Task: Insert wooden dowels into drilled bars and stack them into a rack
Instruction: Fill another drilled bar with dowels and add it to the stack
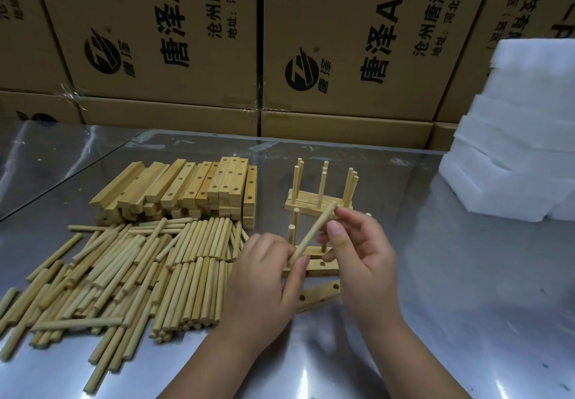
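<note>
A wooden dowel [314,231] slants between both hands above the table. My left hand [264,280] pinches its lower end and my right hand [361,252] pinches its upper end. Just behind them lie drilled bars [323,269] with upright dowels [293,233] in their holes. Another drilled bar [320,296] lies loose under my hands. A finished stack of bars with standing dowels [320,199] stands farther back. To the left spreads a heap of loose dowels [124,277], with a pile of drilled bars [193,190] behind it.
The work surface is a shiny metal table [466,305]. White foam blocks [516,156] are stacked at the right edge. Printed cardboard boxes [193,41] form a wall along the back.
</note>
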